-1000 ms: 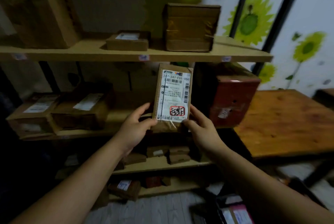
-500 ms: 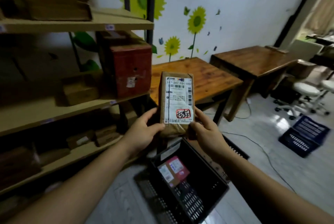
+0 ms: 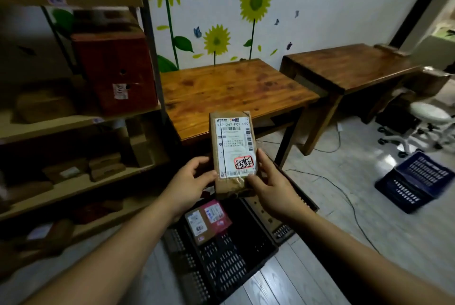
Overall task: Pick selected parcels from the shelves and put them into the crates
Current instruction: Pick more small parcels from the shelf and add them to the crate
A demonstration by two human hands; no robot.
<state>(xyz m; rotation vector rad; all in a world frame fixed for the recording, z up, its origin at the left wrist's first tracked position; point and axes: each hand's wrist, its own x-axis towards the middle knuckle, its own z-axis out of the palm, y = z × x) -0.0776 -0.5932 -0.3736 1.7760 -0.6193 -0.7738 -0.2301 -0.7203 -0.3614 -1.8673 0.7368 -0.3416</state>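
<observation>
A small brown cardboard parcel with a white shipping label and a red-marked sticker stands upright in front of me. My left hand grips its lower left edge, and my right hand grips its lower right edge. Directly below on the floor sits a black slotted crate. Inside it lie a brown parcel and a red parcel, side by side.
Wooden shelves with several parcels and a red box fill the left. A wooden table stands behind the parcel, a second table to its right. A blue crate lies tilted on the floor at right, near a white stool.
My view has swung right from the shelves to the tables and the floor crate. The parcel has stayed in both hands and now hangs lower, above the black crate.
</observation>
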